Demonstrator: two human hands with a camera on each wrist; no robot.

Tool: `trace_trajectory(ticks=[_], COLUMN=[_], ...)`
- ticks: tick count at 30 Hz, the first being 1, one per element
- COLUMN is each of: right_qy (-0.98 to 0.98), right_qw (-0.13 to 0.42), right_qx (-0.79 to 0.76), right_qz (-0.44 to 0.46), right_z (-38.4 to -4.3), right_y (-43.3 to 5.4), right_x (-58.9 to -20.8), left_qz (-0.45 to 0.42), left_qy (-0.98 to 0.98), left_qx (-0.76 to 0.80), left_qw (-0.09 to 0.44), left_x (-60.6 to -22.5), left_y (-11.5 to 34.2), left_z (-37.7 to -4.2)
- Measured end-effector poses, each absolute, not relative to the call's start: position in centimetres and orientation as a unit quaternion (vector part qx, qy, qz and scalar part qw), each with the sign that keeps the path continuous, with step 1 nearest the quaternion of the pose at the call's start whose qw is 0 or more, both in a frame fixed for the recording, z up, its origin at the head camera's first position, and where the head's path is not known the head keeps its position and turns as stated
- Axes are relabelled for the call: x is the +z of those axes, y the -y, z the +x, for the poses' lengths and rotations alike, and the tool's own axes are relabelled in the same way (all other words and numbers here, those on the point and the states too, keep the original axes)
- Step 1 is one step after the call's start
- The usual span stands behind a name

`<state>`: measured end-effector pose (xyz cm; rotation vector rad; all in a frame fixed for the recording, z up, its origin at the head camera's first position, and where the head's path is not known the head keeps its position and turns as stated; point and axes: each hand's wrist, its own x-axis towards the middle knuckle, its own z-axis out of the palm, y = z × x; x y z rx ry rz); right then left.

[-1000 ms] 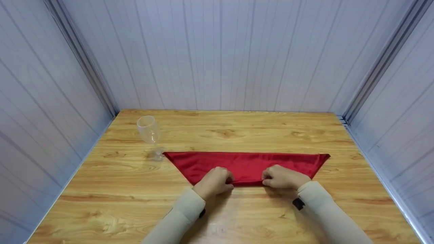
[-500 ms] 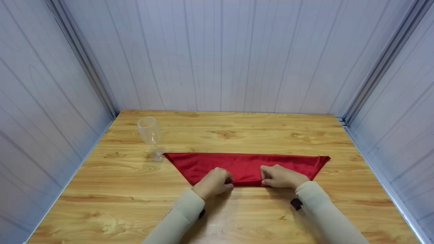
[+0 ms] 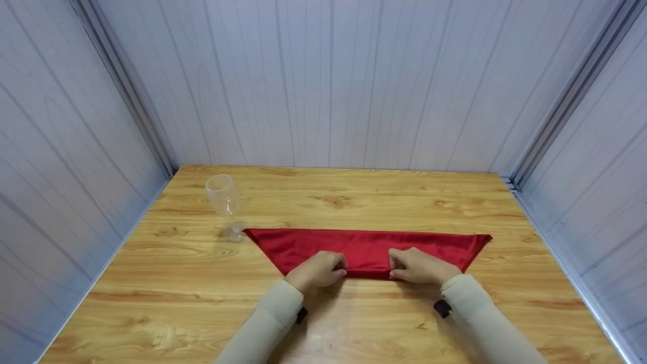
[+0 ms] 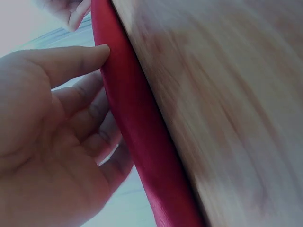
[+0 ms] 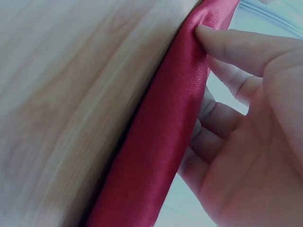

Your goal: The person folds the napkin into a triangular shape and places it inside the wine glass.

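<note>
A red satin napkin [image 3: 366, 250] lies as a wide trapezoid on the table, its long side away from me and its short side near. My left hand [image 3: 317, 269] pinches the near edge left of centre. My right hand [image 3: 422, 265] pinches the same edge right of centre. Between them a narrow rolled band runs along that edge. In the left wrist view, the thumb [image 4: 80, 61] presses the front of the red roll [image 4: 137, 118], with the fingers behind it. The right wrist view has the thumb [image 5: 232, 45] likewise against the roll [image 5: 161, 127].
A clear stemmed glass [image 3: 223, 199] stands upright just beyond the napkin's far left corner. The wood-grain table [image 3: 333, 197] is bounded by a white panelled wall [image 3: 328, 86] at the back, with more panels on both sides.
The band along the near edge between my hands now shows more clearly as a folded strip. My fingers have shifted slightly on the edge; the glass has stayed in place.
</note>
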<state>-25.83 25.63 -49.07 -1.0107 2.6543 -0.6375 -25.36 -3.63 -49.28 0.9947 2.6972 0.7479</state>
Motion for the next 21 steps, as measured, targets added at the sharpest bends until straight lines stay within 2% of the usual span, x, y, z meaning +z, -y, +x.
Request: trace_trajectory(ticks=[4, 13, 21], right_qy=[-0.910, -0.915, -0.920], right_qw=[0.115, 0.111, 0.105], right_qx=[-0.216, -0.217, -0.215], right_qz=[-0.334, -0.323, -0.312], right_z=[-25.8, -25.8, -25.6], right_y=[-25.7, -25.8, -26.0], right_x=[-49.2, -49.2, -49.5], left_qz=[0.299, 0.265, 0.226], left_qy=[-0.902, -0.898, -0.922], left_qx=[0.291, 0.323, 0.287], left_qw=[0.114, 0.139, 0.128], left_x=[-49.3, -49.5, -49.5], left_y=[3.9, 4.2, 3.0], left_z=[-25.7, -26.4, -26.8])
